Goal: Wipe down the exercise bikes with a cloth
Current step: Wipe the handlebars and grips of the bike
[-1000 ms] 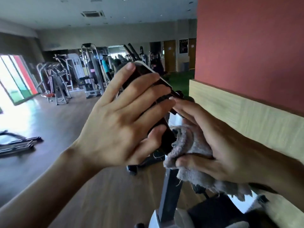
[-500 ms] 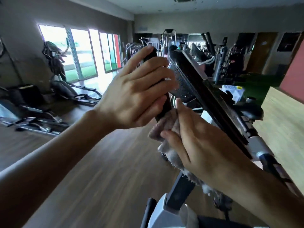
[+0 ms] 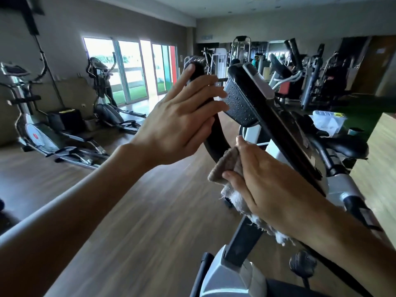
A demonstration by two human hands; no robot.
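The exercise bike's black console [image 3: 265,116] tilts up in front of me, its back wet with droplets. A black curved handlebar [image 3: 211,129] rises at its left. My left hand [image 3: 182,118] lies against that handlebar with fingers straight, the fingertips reaching toward the console's back. My right hand [image 3: 263,185] grips a grey-brown cloth [image 3: 225,168] bunched against the lower handlebar, just below the console. The frayed end of the cloth hangs under my wrist. The bike's grey post [image 3: 242,243] and white body sit below.
Two elliptical trainers [image 3: 42,129] stand at the left by the wall and glass doors [image 3: 128,69]. More gym machines [image 3: 317,78] fill the back right. A clear plastic container [image 3: 327,121] rests on a wooden ledge [image 3: 381,159] at right. Wood floor lies between.
My view swung left from the red wall toward the windows. My right hand with the cloth slid down the handlebar, and my left hand's fingers straightened beside the console.
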